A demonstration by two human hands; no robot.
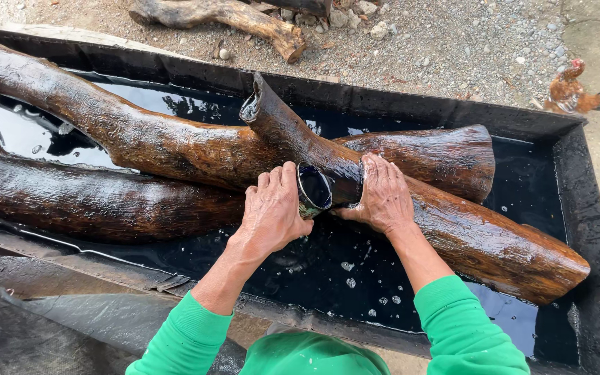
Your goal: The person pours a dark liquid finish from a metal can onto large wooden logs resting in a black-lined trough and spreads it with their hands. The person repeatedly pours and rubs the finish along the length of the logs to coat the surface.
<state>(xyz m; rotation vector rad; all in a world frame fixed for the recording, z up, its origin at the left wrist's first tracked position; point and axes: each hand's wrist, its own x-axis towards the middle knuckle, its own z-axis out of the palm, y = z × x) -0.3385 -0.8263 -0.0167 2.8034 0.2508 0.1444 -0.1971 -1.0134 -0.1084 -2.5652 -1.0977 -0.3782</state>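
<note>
Left hand (272, 208), centre of frame, fingers curled round a small dark can (312, 189), tipped on its side against a wet log; right hand (383, 194) just beside it, palm pressed flat on the same forked log (293, 135), grasping nothing; three more wet brown logs (140, 139) lying across a long black trough (578, 208) of dark liquid (328, 271); green sleeves (463, 330) at lower edge; gravel ground (453, 42) above; dry log (223, 17) at top; chicken (578, 90) at upper right
</note>
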